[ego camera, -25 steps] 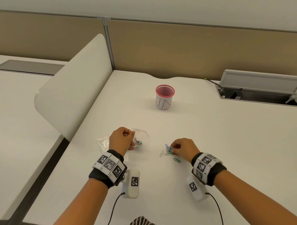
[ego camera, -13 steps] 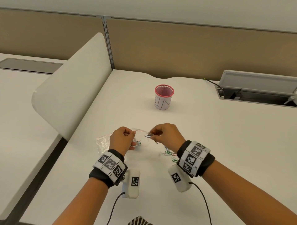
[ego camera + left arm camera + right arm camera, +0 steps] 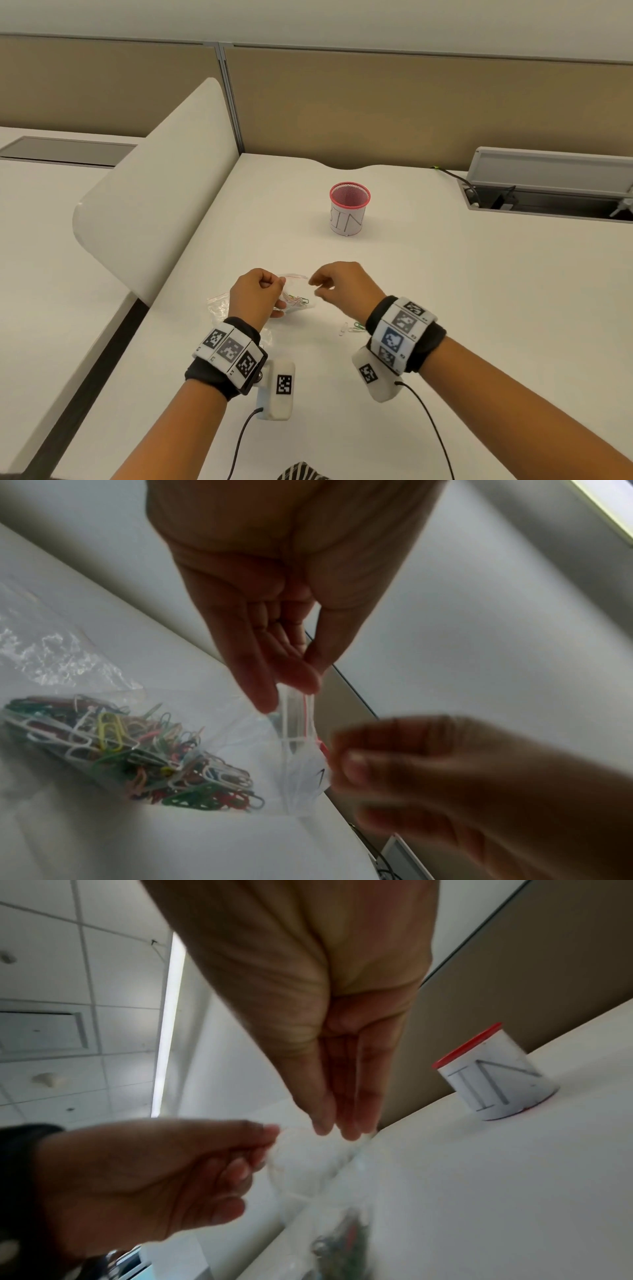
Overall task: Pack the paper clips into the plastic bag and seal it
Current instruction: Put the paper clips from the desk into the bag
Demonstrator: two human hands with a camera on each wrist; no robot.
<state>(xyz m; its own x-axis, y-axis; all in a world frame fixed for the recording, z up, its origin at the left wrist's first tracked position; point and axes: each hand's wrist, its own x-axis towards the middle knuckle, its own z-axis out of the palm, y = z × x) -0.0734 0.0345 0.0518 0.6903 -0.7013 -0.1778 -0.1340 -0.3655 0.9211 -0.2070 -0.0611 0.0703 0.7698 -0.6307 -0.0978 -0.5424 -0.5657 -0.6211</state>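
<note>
A clear zip plastic bag (image 3: pixel 295 291) lies on the white desk with several coloured paper clips (image 3: pixel 130 753) heaped inside it. My left hand (image 3: pixel 279 285) pinches the bag's red-lined rim (image 3: pixel 297 704) and holds the mouth up. Just right of the mouth hovers my right hand (image 3: pixel 317 288). In the right wrist view its fingers (image 3: pixel 352 1123) lie straight beside the thumb, and no clip shows between them. A few loose paper clips (image 3: pixel 352 329) lie on the desk under my right wrist.
A pink mesh cup (image 3: pixel 349 209) with a paper label stands farther back at the desk's middle. A second crinkled plastic bag (image 3: pixel 219 305) lies left of my left hand. A white divider (image 3: pixel 154 192) rises on the left, a cable tray (image 3: pixel 548 192) at the back right.
My right hand picked clips from the loose pile and carried them left to the bag's mouth. The clips it held are now out of its fingers. My left hand kept its pinch on the rim.
</note>
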